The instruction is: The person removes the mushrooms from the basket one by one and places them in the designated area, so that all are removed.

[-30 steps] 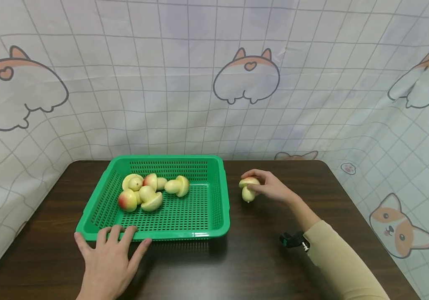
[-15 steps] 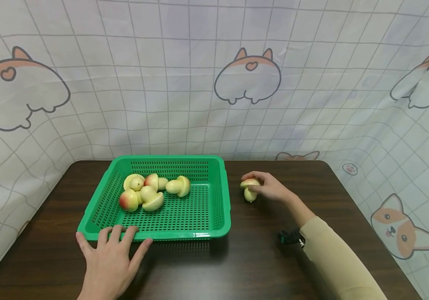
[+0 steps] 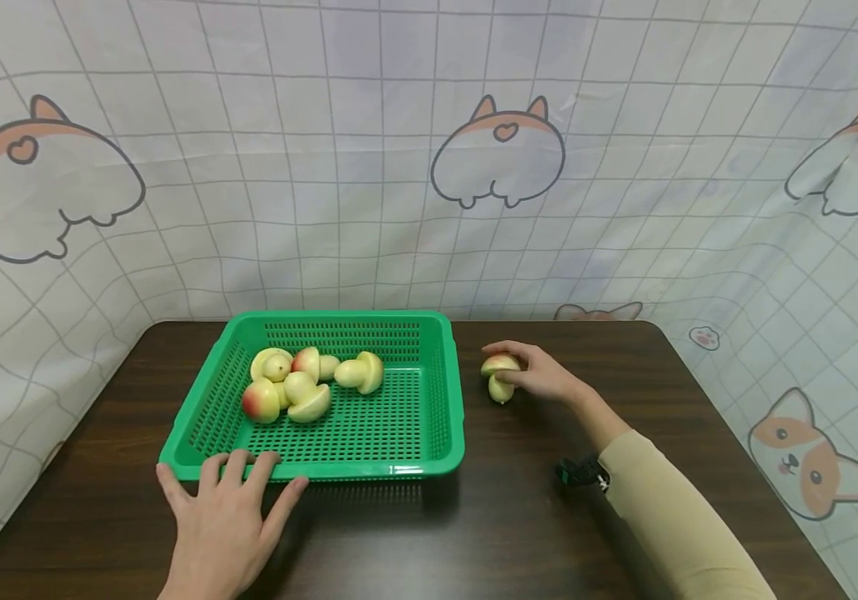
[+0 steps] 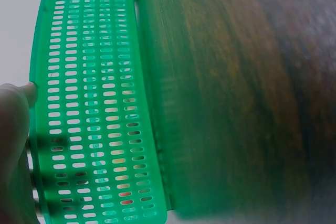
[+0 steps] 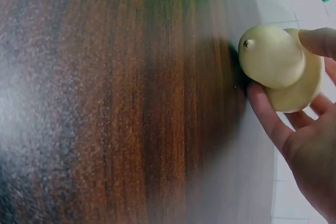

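My right hand (image 3: pixel 537 372) grips a pale yellow mushroom (image 3: pixel 501 390) with a reddish cap, to the right of the green basket. In the right wrist view the thumb and fingers curl round the cap of this mushroom (image 5: pixel 270 59), and its stem end points toward the camera. Stem down, it sits at or just above the tabletop; I cannot tell which. My left hand (image 3: pixel 222 525) has its fingers spread, with the fingertips resting on the front rim of the green basket (image 3: pixel 353 471). Several similar mushrooms (image 3: pixel 308 402) lie in the basket's left half.
The basket stands on a dark brown wooden table (image 3: pixel 549 550). A black strap-like device (image 3: pixel 581 472) is at my right wrist, by the sleeve (image 3: pixel 669 508). Behind the table hangs a white gridded curtain (image 3: pixel 368 167) with dog drawings.
The head view has shifted slightly, so the scene sits a little further right. The right hand keeps its grip on the mushroom in nearly the same place, and the left hand stays on the rim.
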Demonstrator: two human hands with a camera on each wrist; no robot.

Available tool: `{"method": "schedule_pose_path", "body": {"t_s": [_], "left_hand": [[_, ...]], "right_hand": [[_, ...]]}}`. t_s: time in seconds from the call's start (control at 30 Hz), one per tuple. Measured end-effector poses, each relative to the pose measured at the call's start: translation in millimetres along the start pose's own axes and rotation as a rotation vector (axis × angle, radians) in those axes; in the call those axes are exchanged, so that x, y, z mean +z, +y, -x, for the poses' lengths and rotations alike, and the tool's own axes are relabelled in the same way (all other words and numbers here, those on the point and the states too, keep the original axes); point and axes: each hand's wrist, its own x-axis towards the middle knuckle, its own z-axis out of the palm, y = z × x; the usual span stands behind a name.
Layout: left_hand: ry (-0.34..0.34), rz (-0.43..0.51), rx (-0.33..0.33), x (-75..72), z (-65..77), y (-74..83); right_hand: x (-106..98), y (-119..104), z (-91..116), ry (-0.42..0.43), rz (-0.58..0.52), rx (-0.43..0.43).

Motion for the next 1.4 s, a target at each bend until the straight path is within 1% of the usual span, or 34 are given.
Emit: {"method": "schedule_pose_path", "body": {"t_s": [0.1, 0.17, 0.2, 0.37, 0.47, 0.67, 0.83, 1.0, 1.03, 1.23, 1.27, 1.4], "left_hand": [[0.001, 0.001, 0.000, -0.1, 0.1, 0.3], [-0.001, 0.002, -0.001, -0.4, -0.1, 0.6], [-0.004, 0.001, -0.001, -0.5, 0.0, 0.8], [-0.020, 0.000, -0.005, -1.5, -0.7, 1.2], [-0.027, -0.002, -0.005, -2.0, -1.2, 1.2], [-0.039, -0.005, -0.008, -1.7, -1.2, 1.7], [-0.028, -0.006, -0.009, -1.3, -1.0, 1.4], [-0.022, -0.004, -0.009, -1.7, -1.2, 1.2], [-0.022, -0.004, -0.009, -1.8, -1.3, 1.2], [-0.014, -0.004, -0.004, -1.9, -0.9, 0.6], [-0.013, -0.004, -0.003, -1.8, -0.9, 0.5], [-0.012, -0.010, -0.001, -2.0, -1.2, 0.7]], "right_hand": [[-0.8, -5.2, 1.0, 0.005, -0.002, 0.036], [-1.6, -2.3, 0.8, 0.016, 0.001, 0.049], [-1.5, 2.8, -0.6, 0.027, 0.009, 0.051], [-1.8, 19.9, -3.6, 0.081, 0.044, 0.031], [-0.8, 23.7, -5.6, 0.086, 0.049, 0.007], [3.9, 19.4, -10.2, 0.064, 0.058, -0.040], [5.6, 15.4, -12.4, 0.059, 0.079, -0.048], [3.9, 14.4, -12.0, 0.038, 0.053, -0.037], [3.5, 10.3, -10.5, 0.035, 0.043, -0.030], [-1.1, 11.8, -7.8, 0.011, 0.009, 0.003], [-2.2, 15.8, -8.4, 0.007, 0.009, 0.007], [-6.0, 14.1, -5.5, 0.002, 0.006, 0.038]]}}
